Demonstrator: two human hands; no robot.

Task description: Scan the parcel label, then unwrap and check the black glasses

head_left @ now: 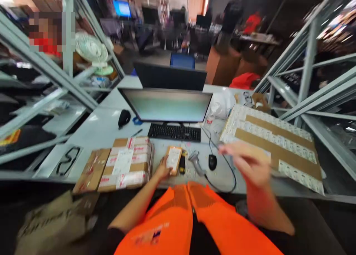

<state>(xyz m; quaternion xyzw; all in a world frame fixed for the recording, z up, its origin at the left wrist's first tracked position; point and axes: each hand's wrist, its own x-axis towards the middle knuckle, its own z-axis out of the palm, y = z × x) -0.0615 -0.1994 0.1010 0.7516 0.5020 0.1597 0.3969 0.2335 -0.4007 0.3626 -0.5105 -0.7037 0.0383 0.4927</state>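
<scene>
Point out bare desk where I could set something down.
Likeliest: the desk left of the black pouch, beyond the taped boxes. Tighter: between boxes and packet, where the left hand lies. Crowded: around scanner, mouse and cable; right side, under the large carton.

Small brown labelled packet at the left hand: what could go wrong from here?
The small brown labelled packet sits close beside a black-and-yellow item, with the barcode scanner just beyond, so sliding it rightward might knock them.

The left hand holds it only around its lower left side, so it might pivot or slip if lifted.

The scanner cable loops between the mouse and the blurred right hand, which could perhaps snag it.
</scene>
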